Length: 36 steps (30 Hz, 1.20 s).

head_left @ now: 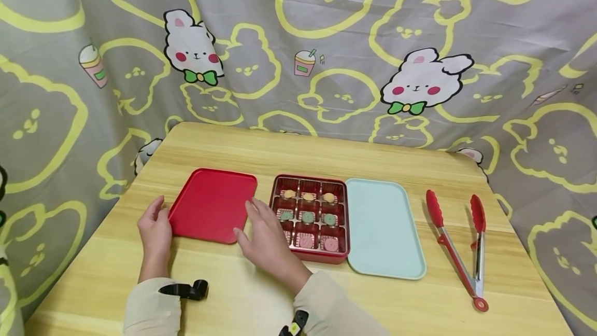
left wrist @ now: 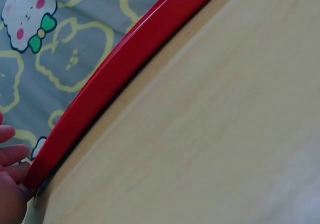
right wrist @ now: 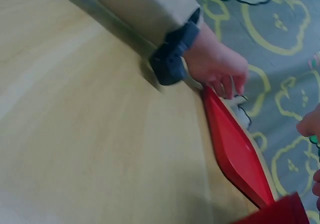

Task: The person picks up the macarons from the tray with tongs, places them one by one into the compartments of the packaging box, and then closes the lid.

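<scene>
A flat red lid [head_left: 212, 205] with a raised rim lies on the table's left part. My left hand [head_left: 155, 229] is at its left edge, fingertips touching the rim; in the left wrist view its fingers [left wrist: 12, 156] sit by the lid's end. My right hand [head_left: 270, 240] is held over the gap between the lid and a red box [head_left: 310, 256], its loosely spread fingers near the lid's right edge. Inside the box, a divided clear insert holds small yellow, green and pink molded pieces [head_left: 308, 217] in rows. My right forearm partly covers the box's lower left corner.
A pale blue tray [head_left: 384, 229] lies against the box's right side. Farther right, red-tipped tongs [head_left: 466, 253] lie spread on the wooden table [head_left: 298, 147]. A patterned curtain [head_left: 298, 40] hangs behind and around the table.
</scene>
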Motion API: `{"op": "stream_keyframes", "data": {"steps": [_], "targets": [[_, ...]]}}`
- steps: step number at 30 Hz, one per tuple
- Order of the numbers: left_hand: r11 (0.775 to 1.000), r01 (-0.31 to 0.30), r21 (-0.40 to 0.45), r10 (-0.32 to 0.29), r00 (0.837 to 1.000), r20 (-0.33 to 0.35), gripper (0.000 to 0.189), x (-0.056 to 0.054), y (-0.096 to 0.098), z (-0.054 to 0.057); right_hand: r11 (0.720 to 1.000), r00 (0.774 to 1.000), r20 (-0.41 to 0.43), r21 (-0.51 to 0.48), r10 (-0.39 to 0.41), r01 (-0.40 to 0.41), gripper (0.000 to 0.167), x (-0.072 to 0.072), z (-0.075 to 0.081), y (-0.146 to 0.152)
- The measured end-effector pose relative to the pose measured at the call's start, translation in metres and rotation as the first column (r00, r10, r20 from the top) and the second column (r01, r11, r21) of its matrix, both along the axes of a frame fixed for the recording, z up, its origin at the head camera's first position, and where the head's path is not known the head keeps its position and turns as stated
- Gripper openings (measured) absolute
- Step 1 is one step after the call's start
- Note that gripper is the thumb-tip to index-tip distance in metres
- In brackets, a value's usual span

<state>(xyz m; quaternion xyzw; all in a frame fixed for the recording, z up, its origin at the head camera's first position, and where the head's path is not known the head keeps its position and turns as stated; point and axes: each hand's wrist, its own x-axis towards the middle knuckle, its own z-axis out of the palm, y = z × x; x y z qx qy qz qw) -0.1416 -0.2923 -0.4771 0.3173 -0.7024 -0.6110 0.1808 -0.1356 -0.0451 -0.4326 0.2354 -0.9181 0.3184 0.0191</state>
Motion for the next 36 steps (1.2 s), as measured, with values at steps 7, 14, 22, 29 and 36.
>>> {"op": "stream_keyframes", "data": {"steps": [7, 14, 22, 29, 36], "targets": [[0.997, 0.027, -0.072, -0.025, 0.999, 0.03, 0.045, 0.001, -0.001, -0.003, 0.996, 0.997, -0.025, 0.061, 0.07, -0.069, 0.061, 0.008, -0.007, -0.018], [0.991, 0.05, -0.123, -0.045, 0.998, 0.038, 0.045, 0.001, 0.0, -0.004, 0.992, 0.996, -0.029, 0.092, 0.086, -0.083, 0.063, 0.013, -0.01, -0.029], [0.989, 0.069, -0.132, -0.063, 0.997, 0.045, 0.045, 0.001, 0.0, -0.006, 0.99, 0.997, 0.037, 0.119, 0.074, -0.078, 0.067, 0.018, -0.03, -0.035], [0.981, 0.099, -0.166, -0.094, 0.995, 0.039, 0.044, 0.002, -0.001, -0.007, 0.991, 0.996, 0.091, 0.125, 0.027, -0.038, 0.068, 0.013, -0.048, -0.035], [0.963, 0.127, -0.236, -0.109, 0.99, 0.088, 0.044, 0.001, -0.002, -0.007, 0.988, 0.994, 0.11, 0.153, -0.003, -0.014, 0.067, 0.01, -0.057, -0.034]]}}
